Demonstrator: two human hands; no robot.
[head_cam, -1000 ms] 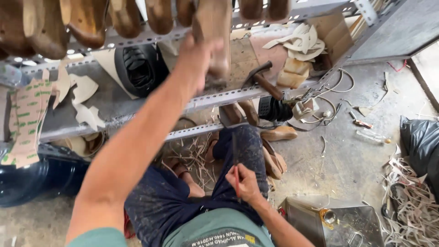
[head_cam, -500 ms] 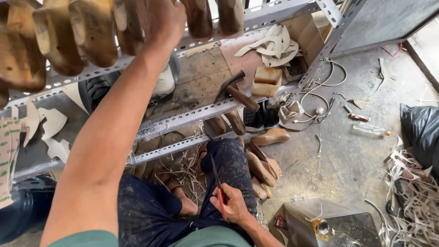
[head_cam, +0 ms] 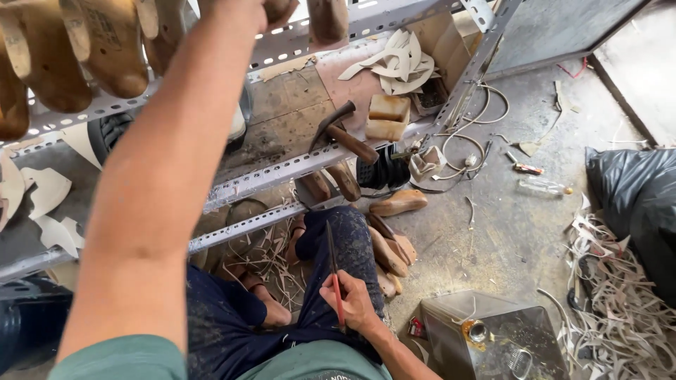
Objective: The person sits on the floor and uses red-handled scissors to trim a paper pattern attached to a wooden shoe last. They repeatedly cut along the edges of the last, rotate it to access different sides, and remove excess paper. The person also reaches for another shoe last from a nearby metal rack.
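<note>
Two hands are at work. The right hand (head_cam: 354, 304) rests over the lap with its fingers curled around a thin red-handled knife (head_cam: 333, 267), the dark blade pointing away along the thigh. The knife looks light, stiff and sharp-edged; the handle is the only safe place to grip it.

The left hand (head_cam: 271, 8) is raised to the top rail of the metal rack (head_cam: 282, 172), against a wooden shoe last (head_cam: 327, 17). It is cut off at the picture's top edge, so whether its fingers are closed cannot be told. The last appears hard, smooth and fairly heavy; its narrow upper part would suit a grip.

Neighbouring lasts (head_cam: 105, 49) crowd the rail. Lower, a hammer (head_cam: 345, 134) and pale blocks (head_cam: 386, 116) lie on the shelf. More lasts, strips and cables litter the floor beyond.
</note>
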